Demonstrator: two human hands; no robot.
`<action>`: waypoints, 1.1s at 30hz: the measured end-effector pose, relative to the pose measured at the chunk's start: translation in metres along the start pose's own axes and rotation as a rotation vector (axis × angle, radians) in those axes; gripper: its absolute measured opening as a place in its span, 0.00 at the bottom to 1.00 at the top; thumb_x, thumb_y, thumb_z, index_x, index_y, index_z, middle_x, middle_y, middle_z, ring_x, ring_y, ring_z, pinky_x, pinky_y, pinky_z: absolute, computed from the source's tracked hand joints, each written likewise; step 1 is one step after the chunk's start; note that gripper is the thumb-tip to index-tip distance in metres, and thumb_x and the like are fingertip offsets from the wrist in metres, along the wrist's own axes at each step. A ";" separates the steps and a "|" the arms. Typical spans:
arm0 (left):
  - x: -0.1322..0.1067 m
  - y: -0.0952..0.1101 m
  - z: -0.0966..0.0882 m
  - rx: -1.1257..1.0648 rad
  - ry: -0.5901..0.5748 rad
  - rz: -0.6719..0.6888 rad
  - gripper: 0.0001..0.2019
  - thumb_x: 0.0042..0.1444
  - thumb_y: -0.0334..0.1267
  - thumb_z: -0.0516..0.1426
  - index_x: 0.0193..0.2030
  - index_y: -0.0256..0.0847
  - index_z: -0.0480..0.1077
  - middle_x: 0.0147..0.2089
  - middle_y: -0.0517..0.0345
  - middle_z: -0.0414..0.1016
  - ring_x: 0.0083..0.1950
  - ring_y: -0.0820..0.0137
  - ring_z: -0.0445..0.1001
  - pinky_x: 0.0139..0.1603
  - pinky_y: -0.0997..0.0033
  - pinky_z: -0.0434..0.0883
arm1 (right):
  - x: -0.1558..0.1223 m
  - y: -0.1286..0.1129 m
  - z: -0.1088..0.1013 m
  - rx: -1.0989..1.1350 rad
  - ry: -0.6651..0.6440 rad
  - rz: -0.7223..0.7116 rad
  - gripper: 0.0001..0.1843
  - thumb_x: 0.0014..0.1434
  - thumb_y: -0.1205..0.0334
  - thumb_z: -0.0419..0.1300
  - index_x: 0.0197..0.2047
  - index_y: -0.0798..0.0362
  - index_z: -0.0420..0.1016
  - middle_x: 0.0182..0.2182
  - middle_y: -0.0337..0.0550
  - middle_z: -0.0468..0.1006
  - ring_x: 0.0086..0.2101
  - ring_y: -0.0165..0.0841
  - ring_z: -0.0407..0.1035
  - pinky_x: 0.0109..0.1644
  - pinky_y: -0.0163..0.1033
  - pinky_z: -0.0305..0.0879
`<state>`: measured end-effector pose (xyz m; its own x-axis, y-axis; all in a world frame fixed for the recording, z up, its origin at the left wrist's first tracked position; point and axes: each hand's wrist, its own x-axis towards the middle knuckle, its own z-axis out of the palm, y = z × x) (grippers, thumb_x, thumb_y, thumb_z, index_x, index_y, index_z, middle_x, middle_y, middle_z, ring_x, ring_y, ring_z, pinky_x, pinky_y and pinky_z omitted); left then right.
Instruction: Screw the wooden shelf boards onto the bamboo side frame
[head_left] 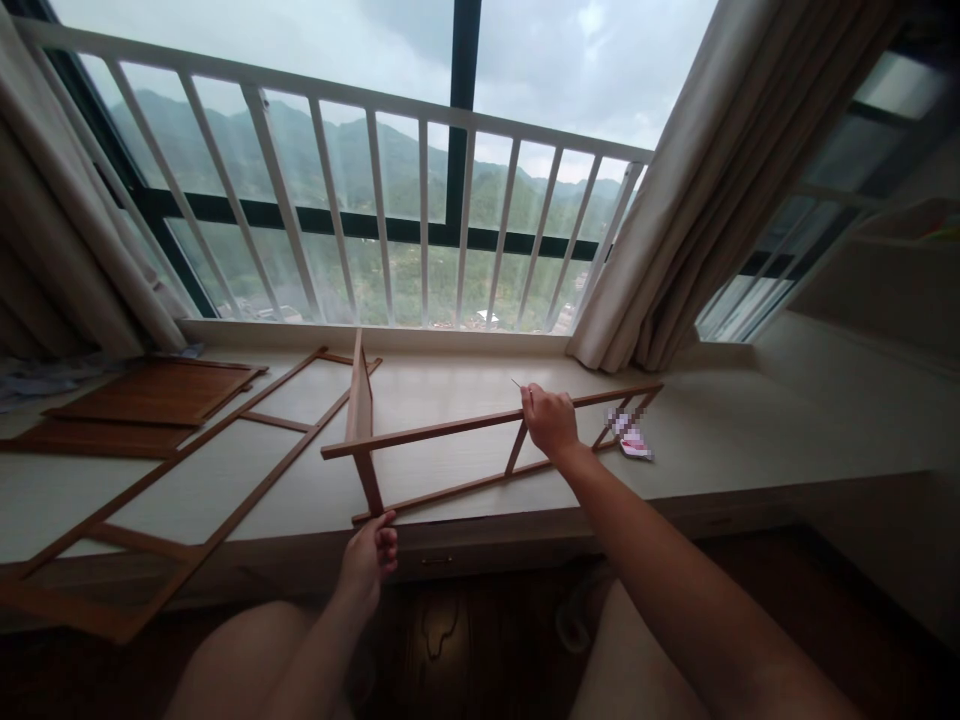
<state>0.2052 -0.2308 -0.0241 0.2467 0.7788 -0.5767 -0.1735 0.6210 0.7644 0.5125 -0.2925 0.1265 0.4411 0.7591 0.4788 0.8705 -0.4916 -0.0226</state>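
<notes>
A brown wooden ladder-like frame (pixel 450 427) stands on its long edge on the pale window ledge (pixel 465 385). A wooden board (pixel 360 400) joins its left end, upright. My right hand (pixel 551 420) is closed around the frame's top rail near a cross strut, with a thin metal pin or tool sticking out above the fingers. My left hand (pixel 369 557) pinches the bottom corner of the frame at the ledge's front edge.
A second, longer wooden frame (pixel 202 480) lies flat at the left, overhanging the ledge. Flat brown panels (pixel 154 395) are stacked at the far left. A small packet (pixel 634 440) lies by the frame's right end. White window railing (pixel 375 200) and curtains (pixel 712 190) stand behind.
</notes>
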 end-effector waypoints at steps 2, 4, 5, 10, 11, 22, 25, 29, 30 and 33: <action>0.000 0.000 0.002 0.009 -0.007 0.007 0.18 0.49 0.42 0.59 0.46 0.37 0.71 0.22 0.67 0.65 0.18 0.79 0.60 0.19 0.79 0.55 | 0.003 0.008 0.001 0.001 0.003 0.009 0.23 0.74 0.56 0.40 0.37 0.55 0.70 0.28 0.47 0.79 0.30 0.36 0.69 0.42 0.41 0.46; -0.001 0.000 0.004 0.021 -0.017 0.018 0.18 0.48 0.42 0.59 0.46 0.37 0.71 0.22 0.67 0.65 0.18 0.79 0.60 0.19 0.79 0.55 | 0.005 0.016 0.002 0.001 0.006 0.016 0.23 0.74 0.55 0.40 0.37 0.55 0.70 0.27 0.47 0.79 0.30 0.36 0.69 0.41 0.41 0.45; -0.001 0.000 0.005 0.027 -0.022 0.023 0.18 0.48 0.42 0.59 0.46 0.37 0.72 0.22 0.67 0.66 0.18 0.79 0.60 0.19 0.79 0.55 | 0.007 0.021 0.003 0.000 0.008 0.019 0.23 0.74 0.55 0.40 0.37 0.55 0.70 0.27 0.47 0.79 0.30 0.36 0.69 0.41 0.41 0.45; -0.001 0.000 0.011 0.068 -0.033 0.050 0.19 0.48 0.45 0.60 0.45 0.36 0.72 0.22 0.65 0.67 0.18 0.78 0.61 0.19 0.79 0.56 | 0.012 0.038 0.007 0.003 0.019 0.018 0.22 0.74 0.56 0.41 0.36 0.55 0.70 0.27 0.46 0.78 0.30 0.36 0.69 0.41 0.41 0.45; 0.000 0.000 0.012 0.076 -0.031 0.055 0.19 0.48 0.45 0.60 0.45 0.35 0.72 0.22 0.65 0.67 0.18 0.78 0.61 0.19 0.79 0.56 | 0.013 0.040 0.008 0.004 0.020 0.014 0.22 0.74 0.56 0.42 0.35 0.55 0.70 0.27 0.45 0.78 0.29 0.35 0.69 0.41 0.41 0.45; 0.004 -0.001 0.024 0.157 -0.021 0.106 0.22 0.48 0.47 0.60 0.46 0.36 0.72 0.21 0.66 0.67 0.17 0.77 0.61 0.18 0.79 0.56 | 0.044 0.057 0.025 0.018 -0.002 0.009 0.22 0.74 0.56 0.41 0.40 0.55 0.72 0.29 0.47 0.79 0.31 0.37 0.69 0.42 0.41 0.46; 0.005 -0.002 0.028 0.175 -0.026 0.115 0.21 0.47 0.48 0.60 0.45 0.35 0.72 0.21 0.66 0.66 0.17 0.78 0.61 0.18 0.79 0.55 | 0.053 0.065 0.029 0.015 -0.014 0.024 0.21 0.74 0.57 0.41 0.41 0.56 0.72 0.30 0.48 0.79 0.32 0.38 0.70 0.42 0.41 0.46; 0.006 -0.003 0.030 0.190 -0.034 0.120 0.20 0.48 0.48 0.59 0.44 0.35 0.72 0.20 0.66 0.65 0.16 0.78 0.61 0.16 0.79 0.55 | 0.057 0.073 0.031 0.005 -0.018 0.051 0.22 0.74 0.57 0.40 0.41 0.56 0.72 0.31 0.49 0.79 0.33 0.38 0.70 0.43 0.41 0.47; 0.007 -0.003 0.030 0.192 -0.037 0.121 0.20 0.48 0.48 0.59 0.44 0.35 0.72 0.20 0.66 0.65 0.16 0.78 0.61 0.16 0.79 0.55 | 0.057 0.073 0.030 0.003 -0.018 0.056 0.22 0.74 0.56 0.40 0.41 0.56 0.72 0.31 0.49 0.79 0.33 0.38 0.70 0.43 0.41 0.47; 0.008 -0.003 0.031 0.194 -0.051 0.120 0.20 0.50 0.47 0.59 0.45 0.35 0.71 0.21 0.66 0.66 0.16 0.77 0.62 0.15 0.80 0.55 | 0.051 0.073 0.028 -0.005 -0.018 0.071 0.22 0.74 0.56 0.40 0.42 0.56 0.72 0.31 0.49 0.80 0.33 0.38 0.70 0.43 0.41 0.47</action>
<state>0.2378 -0.2289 -0.0220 0.2841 0.8374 -0.4669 -0.0190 0.4918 0.8705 0.6050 -0.2777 0.1254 0.5053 0.7301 0.4600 0.8360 -0.5464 -0.0511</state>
